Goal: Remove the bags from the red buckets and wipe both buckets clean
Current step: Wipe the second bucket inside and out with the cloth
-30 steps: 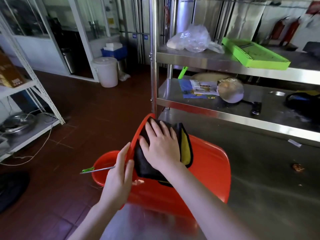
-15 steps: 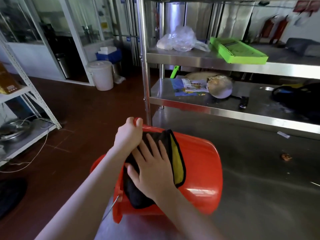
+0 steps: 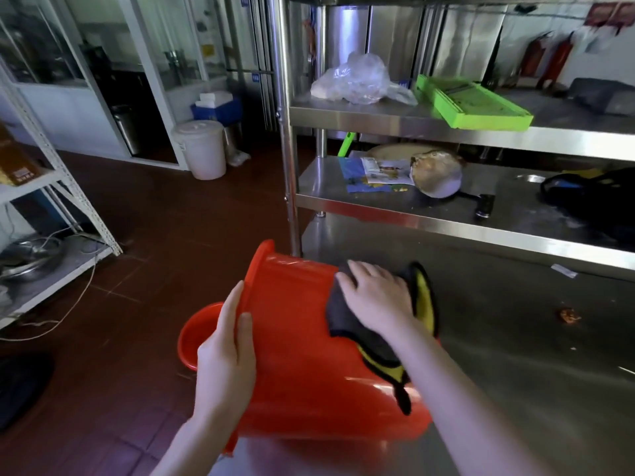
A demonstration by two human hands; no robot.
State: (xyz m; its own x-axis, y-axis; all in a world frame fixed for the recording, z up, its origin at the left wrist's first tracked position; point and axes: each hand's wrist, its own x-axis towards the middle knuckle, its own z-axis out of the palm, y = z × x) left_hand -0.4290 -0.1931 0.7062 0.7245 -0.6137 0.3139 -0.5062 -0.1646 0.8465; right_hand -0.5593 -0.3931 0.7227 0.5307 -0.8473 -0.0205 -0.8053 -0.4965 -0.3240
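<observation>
A red bucket (image 3: 299,338) lies on its side at the left edge of the steel table (image 3: 515,355), its rim toward the left. My left hand (image 3: 226,359) grips that rim. My right hand (image 3: 374,297) presses a dark grey and yellow cloth (image 3: 422,300) flat against the bucket's outer wall near its base. A second red bucket (image 3: 197,334) stands on the floor behind and below the first, mostly hidden. A crumpled clear plastic bag (image 3: 357,80) lies on the top shelf.
The steel rack's post (image 3: 287,139) rises just behind the bucket. Its shelves hold a green tray (image 3: 470,103), papers, a pan (image 3: 438,173) and a dark bag (image 3: 591,194). A white lidded bin (image 3: 202,149) stands on the red tile floor. White shelving (image 3: 51,187) is at left.
My right hand has slid the cloth along the bucket wall from near the rim toward the base. My left hand moved from the top of the rim to its lower side.
</observation>
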